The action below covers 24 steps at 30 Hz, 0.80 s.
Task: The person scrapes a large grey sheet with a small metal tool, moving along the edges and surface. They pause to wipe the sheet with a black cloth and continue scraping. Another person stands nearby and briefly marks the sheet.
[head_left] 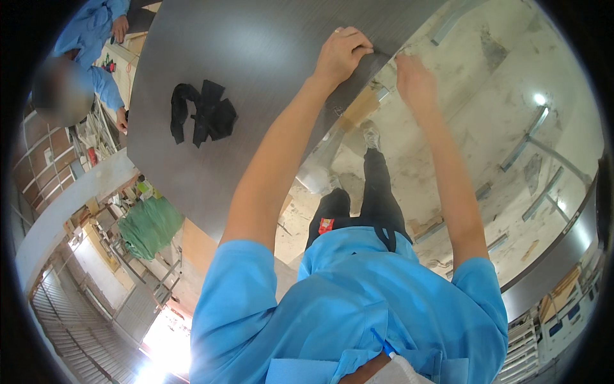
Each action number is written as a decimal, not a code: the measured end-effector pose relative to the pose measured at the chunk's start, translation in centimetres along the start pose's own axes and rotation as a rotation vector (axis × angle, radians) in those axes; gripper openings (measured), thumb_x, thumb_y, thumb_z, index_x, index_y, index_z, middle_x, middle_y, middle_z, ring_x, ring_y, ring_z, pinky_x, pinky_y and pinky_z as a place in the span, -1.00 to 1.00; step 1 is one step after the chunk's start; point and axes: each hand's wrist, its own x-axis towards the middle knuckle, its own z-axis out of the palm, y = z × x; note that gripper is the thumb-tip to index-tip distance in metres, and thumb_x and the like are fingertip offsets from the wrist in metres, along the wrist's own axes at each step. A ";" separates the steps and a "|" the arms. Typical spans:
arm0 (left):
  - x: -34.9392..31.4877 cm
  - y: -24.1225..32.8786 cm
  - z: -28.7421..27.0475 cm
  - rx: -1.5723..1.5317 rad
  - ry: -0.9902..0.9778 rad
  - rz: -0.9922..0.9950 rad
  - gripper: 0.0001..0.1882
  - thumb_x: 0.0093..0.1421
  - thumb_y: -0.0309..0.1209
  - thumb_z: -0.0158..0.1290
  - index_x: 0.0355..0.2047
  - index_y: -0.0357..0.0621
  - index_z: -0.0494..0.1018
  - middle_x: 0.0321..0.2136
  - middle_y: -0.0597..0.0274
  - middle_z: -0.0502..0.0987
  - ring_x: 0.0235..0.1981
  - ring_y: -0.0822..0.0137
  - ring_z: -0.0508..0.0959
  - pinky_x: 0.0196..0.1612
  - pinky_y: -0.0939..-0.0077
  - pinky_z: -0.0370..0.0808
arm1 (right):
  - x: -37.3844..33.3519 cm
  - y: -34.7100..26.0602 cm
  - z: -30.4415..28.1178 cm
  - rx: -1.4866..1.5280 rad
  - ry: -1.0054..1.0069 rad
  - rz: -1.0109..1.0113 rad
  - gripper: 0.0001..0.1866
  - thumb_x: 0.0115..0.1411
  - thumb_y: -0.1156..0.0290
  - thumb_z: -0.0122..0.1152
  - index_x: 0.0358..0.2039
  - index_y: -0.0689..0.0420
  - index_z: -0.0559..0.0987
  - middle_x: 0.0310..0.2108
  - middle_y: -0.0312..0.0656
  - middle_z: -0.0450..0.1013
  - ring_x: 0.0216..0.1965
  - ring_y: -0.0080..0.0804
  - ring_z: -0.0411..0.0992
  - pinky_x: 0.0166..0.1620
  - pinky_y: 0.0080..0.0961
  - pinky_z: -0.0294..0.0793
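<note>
My left hand point(344, 56) rests at the edge of a dark wood-grain tabletop point(256, 57), its fingers curled together in a pinch. Just past that edge, my right hand point(416, 78) is held over the floor, with thumb and fingertips drawn together. A narrow gap parts the two hands. Whatever is between the fingers of either one is too small to make out. Left of my left forearm, a crumpled black cloth piece point(216, 115) and a curved black strip point(181, 110) lie on the tabletop.
At the far left a co-worker in blue point(93, 38) has hands by the tabletop's edge. A green cover point(150, 227) drapes over things at the left. Metal bars point(524, 137) lie on the stained pale floor point(473, 128) at right. A dark curved edge point(556, 253) runs along the lower right.
</note>
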 end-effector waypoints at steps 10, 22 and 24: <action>-17.3 1.7 -8.6 0.015 -0.032 -0.089 -0.93 0.22 -0.51 0.31 -0.28 -0.10 0.69 -0.28 0.25 0.69 -0.19 0.09 0.61 -0.06 0.20 0.53 | -11.7 -14.6 0.4 0.111 -0.036 -0.072 -0.76 0.26 0.48 0.25 -0.05 0.14 0.64 -0.19 -0.10 0.58 -0.38 -0.05 0.61 -0.35 -0.25 0.65; -35.4 1.9 -16.9 -0.035 0.022 -0.015 -0.92 0.23 -0.45 0.30 -0.30 -0.18 0.67 -0.28 0.16 0.67 -0.19 0.01 0.60 -0.08 0.18 0.55 | -24.2 -29.9 3.5 0.012 -0.052 -0.021 -0.75 0.32 0.48 0.19 -0.01 0.17 0.64 -0.19 -0.10 0.61 -0.26 -0.08 0.64 -0.29 -0.22 0.67; -38.6 2.3 -18.8 -0.005 0.011 -0.024 -0.92 0.23 -0.45 0.30 -0.30 -0.17 0.68 -0.28 0.15 0.67 -0.19 0.02 0.60 -0.06 0.17 0.54 | -26.4 -32.8 3.7 0.031 -0.100 0.008 -0.74 0.31 0.49 0.19 0.00 0.16 0.64 -0.19 -0.09 0.61 -0.24 -0.08 0.64 -0.28 -0.22 0.67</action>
